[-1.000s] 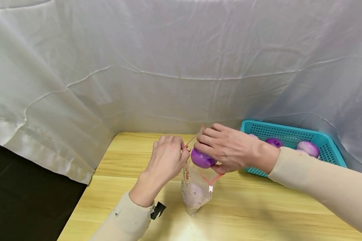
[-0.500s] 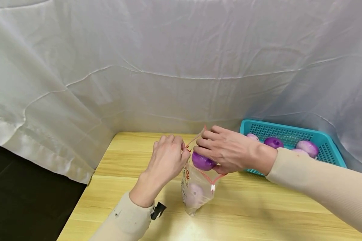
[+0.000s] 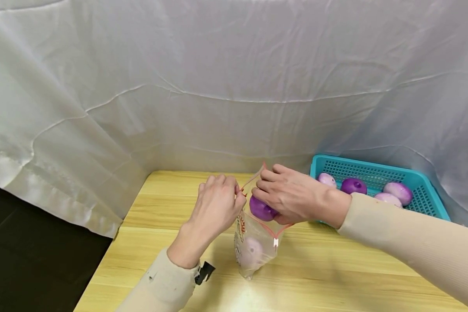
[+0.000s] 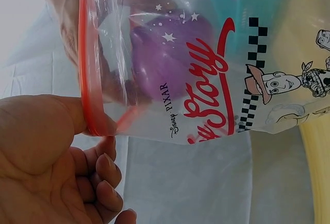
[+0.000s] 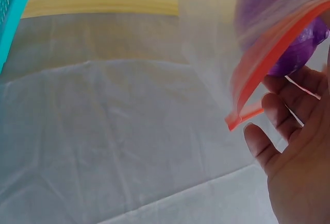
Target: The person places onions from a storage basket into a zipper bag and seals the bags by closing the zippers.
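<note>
The person's left hand (image 3: 217,203) comes up from the lower left on a beige-sleeved forearm, wrist bent slightly, knuckles turned up toward the head camera. Its grip is pressed together on the red zip strip at the left edge of a clear plastic zip bag printed with cartoon figures and red lettering (image 3: 253,247); in the left wrist view the thumb (image 4: 41,131) lies against the strip while the other fingers curl in beneath it. The bag hangs from that pinch with its mouth held apart and its bottom resting on the pale wooden bench (image 3: 171,203).

The right hand (image 3: 292,197) reaches in from the right, its long beige sleeve running diagonally across the bench, palm turned down and leftward. Its fingers are curled round a smooth, round purple ball (image 3: 262,208), with the fingertips on the ball's top and the thumb below it. The ball sits right at the bag's mouth, between the two red strips, partly below the rim; through the plastic it shows as a purple shape (image 4: 170,59) in the left wrist view. The right wrist view shows the red strip crossing in front of the ball (image 5: 296,33) with the fingers (image 5: 281,105) just under it.

A paler, pinkish round ball (image 3: 251,250) lies lower down inside the bag.

Behind the right forearm, a teal plastic mesh basket (image 3: 378,169) stands on the bench and holds several more purple and pale pink balls. A creased white cloth (image 3: 218,78) hangs behind everything.
</note>
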